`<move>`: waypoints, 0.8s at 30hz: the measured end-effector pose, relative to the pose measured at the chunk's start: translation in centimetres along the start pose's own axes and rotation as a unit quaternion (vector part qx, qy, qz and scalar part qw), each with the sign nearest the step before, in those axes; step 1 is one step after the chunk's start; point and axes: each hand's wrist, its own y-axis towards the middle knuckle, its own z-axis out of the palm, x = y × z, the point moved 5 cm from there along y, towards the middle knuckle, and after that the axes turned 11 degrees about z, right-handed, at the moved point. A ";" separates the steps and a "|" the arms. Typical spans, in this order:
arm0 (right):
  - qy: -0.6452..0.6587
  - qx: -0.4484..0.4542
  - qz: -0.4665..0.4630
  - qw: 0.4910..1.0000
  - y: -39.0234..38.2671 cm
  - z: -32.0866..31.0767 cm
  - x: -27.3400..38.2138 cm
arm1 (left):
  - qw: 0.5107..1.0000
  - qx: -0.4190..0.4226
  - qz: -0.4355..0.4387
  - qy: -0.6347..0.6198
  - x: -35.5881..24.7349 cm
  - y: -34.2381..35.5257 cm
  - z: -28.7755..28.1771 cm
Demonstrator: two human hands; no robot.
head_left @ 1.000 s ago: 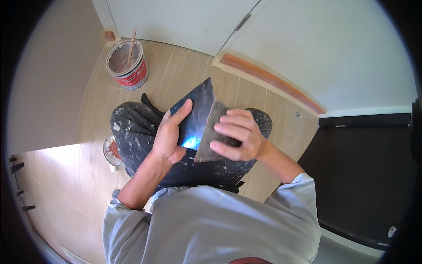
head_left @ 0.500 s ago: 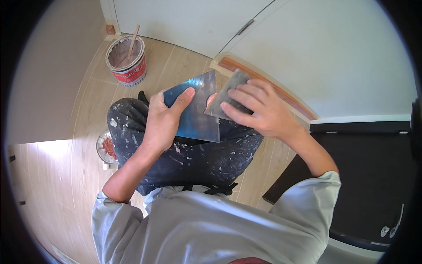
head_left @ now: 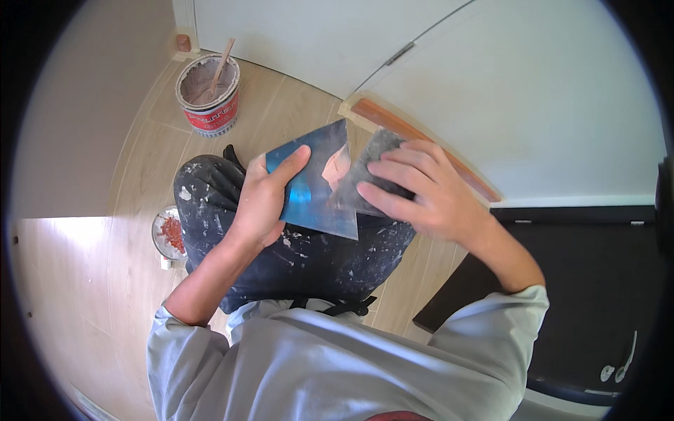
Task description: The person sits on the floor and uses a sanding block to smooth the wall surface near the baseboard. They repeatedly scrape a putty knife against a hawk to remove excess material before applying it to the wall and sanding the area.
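My left hand grips a broad, flat metal filling knife with a bluish shine, its thumb lying along the upper face. A small pinkish dab of filler sits on that blade near its right edge. In my right hand is a second filling knife, a grey scraper blade, with the fingers spread over its top. The scraper's left edge is beside the dab and meets or overlaps the larger blade's right side; exact contact is hard to tell. Both blades are held above my paint-spattered dark trousers.
A red-and-white bucket of pinkish paste with a wooden stick stands far left on the wood floor. A round dish with reddish bits lies left of my knee. Ahead, an orange-brown strip edged with tape runs along the white panel.
The scraper has moved slightly down and right, uncovering the filler dab on the larger blade. Both hands keep their holds, and the view has shifted a little.
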 end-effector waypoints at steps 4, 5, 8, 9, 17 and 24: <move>0.030 -0.099 0.004 0.995 -0.4 1.4 0.1 | 0.993 -0.007 -0.041 -0.112 -0.6 -1.3 1.4; 0.008 -0.085 0.018 0.996 -0.9 1.6 -0.6 | 0.993 -0.006 -0.045 -0.105 -0.1 -1.3 1.3; -0.043 -0.054 0.044 0.997 -2.0 1.2 -3.1 | 0.997 -0.027 -0.038 -0.062 0.7 -1.5 0.5; -0.052 -0.057 0.041 0.996 -1.8 0.5 -3.1 | 0.999 -0.012 -0.026 -0.037 0.7 -1.4 0.4; -0.103 0.087 -0.010 0.991 -0.6 -1.2 -0.8 | 0.982 -0.003 0.087 0.168 -0.3 -0.2 -0.7; -0.087 0.073 0.000 0.993 1.6 -1.9 -0.3 | 0.975 0.024 0.121 0.183 -1.3 -0.4 0.4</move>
